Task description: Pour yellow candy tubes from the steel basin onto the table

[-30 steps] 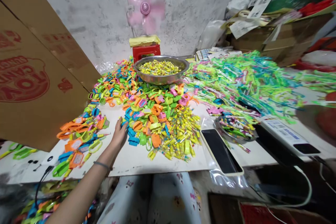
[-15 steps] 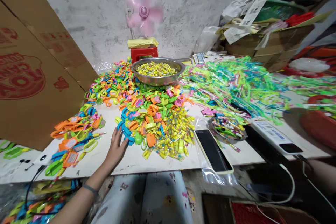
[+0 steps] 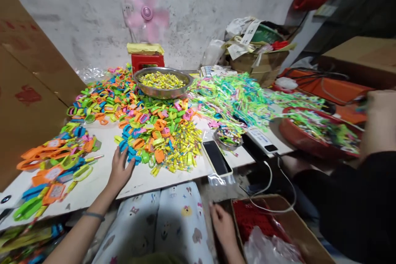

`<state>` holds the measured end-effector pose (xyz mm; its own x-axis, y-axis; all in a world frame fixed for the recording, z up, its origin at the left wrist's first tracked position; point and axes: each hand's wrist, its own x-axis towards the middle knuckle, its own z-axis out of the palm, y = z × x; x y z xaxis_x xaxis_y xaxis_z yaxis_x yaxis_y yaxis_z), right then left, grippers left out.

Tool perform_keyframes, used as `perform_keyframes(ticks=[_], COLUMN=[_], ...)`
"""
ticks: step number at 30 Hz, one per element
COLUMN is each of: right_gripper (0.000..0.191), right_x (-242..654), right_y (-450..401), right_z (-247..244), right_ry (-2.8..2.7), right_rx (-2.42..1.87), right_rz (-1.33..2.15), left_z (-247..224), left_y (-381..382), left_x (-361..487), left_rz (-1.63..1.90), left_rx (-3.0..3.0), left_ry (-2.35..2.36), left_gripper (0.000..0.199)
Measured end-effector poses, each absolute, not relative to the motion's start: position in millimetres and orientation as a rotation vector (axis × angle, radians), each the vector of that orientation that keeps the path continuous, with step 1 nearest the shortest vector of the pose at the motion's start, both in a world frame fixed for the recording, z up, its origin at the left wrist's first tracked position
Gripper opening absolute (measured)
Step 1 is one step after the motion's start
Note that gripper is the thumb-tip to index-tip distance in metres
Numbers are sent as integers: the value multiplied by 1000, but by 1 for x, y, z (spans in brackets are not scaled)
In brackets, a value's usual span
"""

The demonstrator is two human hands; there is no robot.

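My left hand (image 3: pixel 120 170) rests at the near edge of the heap with its fingers apart, the tips touching blue plastic toy watches (image 3: pixel 132 152). Nothing shows gripped in it. Below the table edge, beside my right thigh, my right hand (image 3: pixel 224 226) has loosely bent fingers with a gap between them; no held thing is visible. Toy watches in orange, green and pink (image 3: pixel 159 126) spread beyond my left hand. Yellow, pencil-like pieces (image 3: pixel 182 146) lie at the heap's right side. A smaller group of orange and green toy watches (image 3: pixel 51 173) lies to the left.
A metal bowl (image 3: pixel 162 93) of yellow pieces stands behind the heap, near a pink fan (image 3: pixel 146 13). A phone (image 3: pixel 218 159), a power bank (image 3: pixel 260 139) and green strips (image 3: pixel 241 93) lie rightward. A cardboard box (image 3: pixel 27 90) stands left. A co-worker's dark sleeve (image 3: pixel 349 202) is at right.
The view has swung to the right, bringing the red basin and the co-worker's arm further in. My right hand has come into view below the table. My left hand stays by the blue toy watches.
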<state>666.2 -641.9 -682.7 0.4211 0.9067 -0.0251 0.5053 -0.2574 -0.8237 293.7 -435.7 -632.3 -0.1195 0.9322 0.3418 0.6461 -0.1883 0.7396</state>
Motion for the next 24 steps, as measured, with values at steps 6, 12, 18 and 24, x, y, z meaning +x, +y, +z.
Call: perform_keyframes(ticks=[6,12,18,24], right_gripper=[52,64,68,63], right_x=[712,728,728,737], right_y=[-556,-505,-493,-496], right_z=[-584,-583,-590,-584], right_ry=[-1336,-1294,-1215,-1186], right_rx=[-2196,-2411,-2427,-2377], right_rz=[44,234,270,233], left_z=[-636,-636,-634,-630], left_y=[-432,-432,-432,-439], left_x=[290,291,292,290], left_rz=[1210,1180,1237,1258], left_rx=[1936,1903,1878,1672], left_ry=[1765,1776,1762,1719], left_gripper=[60,65,62,63])
